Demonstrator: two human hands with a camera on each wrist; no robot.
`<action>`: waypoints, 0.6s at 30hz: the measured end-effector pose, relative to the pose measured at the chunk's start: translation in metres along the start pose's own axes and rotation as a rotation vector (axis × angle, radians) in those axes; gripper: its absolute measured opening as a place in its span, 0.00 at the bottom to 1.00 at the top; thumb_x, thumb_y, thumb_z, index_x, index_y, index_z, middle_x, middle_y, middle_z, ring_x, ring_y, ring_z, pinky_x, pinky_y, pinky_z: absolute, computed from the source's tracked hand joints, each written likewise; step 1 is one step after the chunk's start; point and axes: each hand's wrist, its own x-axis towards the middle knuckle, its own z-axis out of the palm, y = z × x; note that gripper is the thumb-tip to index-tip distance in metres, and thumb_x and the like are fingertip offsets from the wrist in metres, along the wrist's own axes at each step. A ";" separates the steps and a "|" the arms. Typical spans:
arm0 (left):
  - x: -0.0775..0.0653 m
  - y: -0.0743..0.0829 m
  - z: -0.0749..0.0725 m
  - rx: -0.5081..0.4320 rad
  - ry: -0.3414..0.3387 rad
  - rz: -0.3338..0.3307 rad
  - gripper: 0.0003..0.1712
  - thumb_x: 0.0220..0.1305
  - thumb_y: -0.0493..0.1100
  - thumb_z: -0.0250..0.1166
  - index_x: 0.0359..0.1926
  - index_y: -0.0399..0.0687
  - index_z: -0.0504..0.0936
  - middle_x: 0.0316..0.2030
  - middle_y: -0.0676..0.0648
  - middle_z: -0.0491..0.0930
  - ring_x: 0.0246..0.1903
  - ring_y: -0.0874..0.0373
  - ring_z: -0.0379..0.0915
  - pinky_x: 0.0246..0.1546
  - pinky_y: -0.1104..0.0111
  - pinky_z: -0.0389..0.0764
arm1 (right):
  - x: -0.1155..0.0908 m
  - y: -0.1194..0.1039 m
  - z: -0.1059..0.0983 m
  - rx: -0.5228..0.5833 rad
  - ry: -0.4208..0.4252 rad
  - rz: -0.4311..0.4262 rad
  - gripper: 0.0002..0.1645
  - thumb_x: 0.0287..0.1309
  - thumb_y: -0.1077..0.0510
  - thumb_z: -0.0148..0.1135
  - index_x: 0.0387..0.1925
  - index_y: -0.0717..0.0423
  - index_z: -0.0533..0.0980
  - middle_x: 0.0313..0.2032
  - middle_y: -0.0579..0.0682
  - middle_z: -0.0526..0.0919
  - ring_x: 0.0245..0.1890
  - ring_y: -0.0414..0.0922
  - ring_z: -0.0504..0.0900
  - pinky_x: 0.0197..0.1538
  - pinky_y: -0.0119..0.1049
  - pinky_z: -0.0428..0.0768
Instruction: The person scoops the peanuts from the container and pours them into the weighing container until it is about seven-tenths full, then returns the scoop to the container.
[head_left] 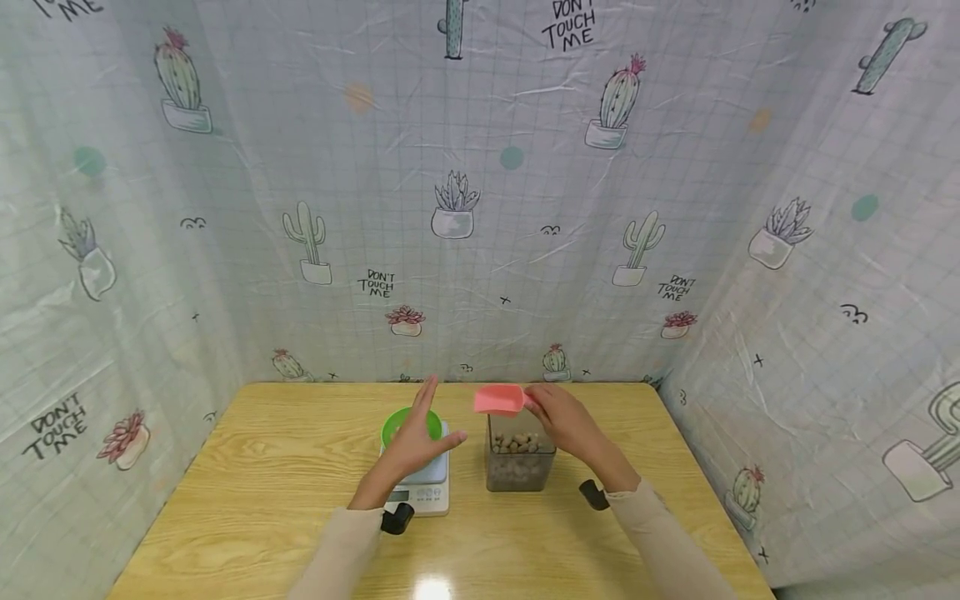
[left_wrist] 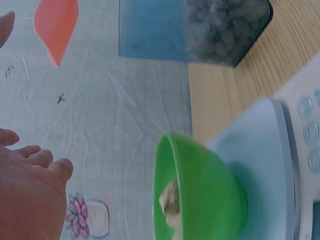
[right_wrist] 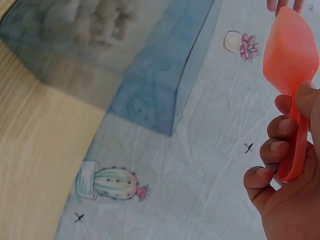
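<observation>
My right hand (head_left: 564, 418) grips the handle of a coral-red plastic scoop (head_left: 498, 399), its fingers wrapped round it in the right wrist view. The scoop is held in the air over a clear, smoky bin (head_left: 519, 481) with peanuts (head_left: 516, 444) in it. On the left, a green bowl (left_wrist: 207, 195) stands on a kitchen scale (head_left: 431, 500), and a few peanuts (left_wrist: 170, 200) show inside it. My left hand (head_left: 411, 443) hovers above the scale beside the bowl, fingers extended and thumb spread, holding nothing. It hides part of the bowl in the head view.
All of this stands on a wooden table (head_left: 292, 475), the scale left of the bin with a gap between them. A cactus-printed curtain (head_left: 480, 275) hangs behind the table and along both sides. Each wrist wears a small black camera.
</observation>
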 end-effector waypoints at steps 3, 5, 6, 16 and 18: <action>0.002 0.006 0.008 -0.016 -0.034 0.015 0.63 0.56 0.62 0.70 0.78 0.70 0.35 0.79 0.49 0.35 0.76 0.38 0.40 0.66 0.34 0.58 | -0.005 0.005 -0.002 -0.020 0.017 -0.009 0.12 0.72 0.53 0.52 0.50 0.50 0.77 0.42 0.47 0.84 0.45 0.47 0.82 0.46 0.45 0.80; 0.005 0.010 0.016 -0.024 -0.049 0.032 0.63 0.56 0.62 0.71 0.78 0.72 0.34 0.79 0.48 0.36 0.76 0.37 0.41 0.65 0.34 0.58 | -0.009 0.008 -0.005 -0.027 0.019 -0.012 0.12 0.71 0.54 0.53 0.50 0.51 0.77 0.41 0.47 0.83 0.43 0.46 0.82 0.45 0.45 0.80; 0.007 0.011 0.020 -0.026 -0.055 0.037 0.63 0.55 0.62 0.71 0.77 0.73 0.34 0.79 0.48 0.36 0.76 0.38 0.40 0.65 0.34 0.58 | -0.011 0.009 -0.006 -0.031 0.020 -0.015 0.12 0.71 0.54 0.53 0.50 0.51 0.77 0.41 0.47 0.83 0.43 0.46 0.81 0.45 0.44 0.79; 0.020 0.004 0.062 -0.007 -0.166 0.037 0.67 0.53 0.67 0.70 0.79 0.60 0.35 0.79 0.43 0.35 0.76 0.38 0.44 0.66 0.40 0.63 | -0.029 0.020 -0.017 -0.088 -0.004 -0.009 0.10 0.70 0.54 0.54 0.47 0.52 0.78 0.38 0.47 0.82 0.41 0.47 0.81 0.45 0.45 0.80; 0.021 -0.001 0.069 0.004 -0.188 0.028 0.68 0.52 0.71 0.68 0.79 0.62 0.33 0.79 0.43 0.34 0.76 0.38 0.45 0.66 0.41 0.65 | -0.031 0.020 -0.018 -0.110 -0.019 -0.008 0.09 0.70 0.55 0.56 0.46 0.52 0.78 0.36 0.46 0.81 0.40 0.46 0.80 0.43 0.44 0.79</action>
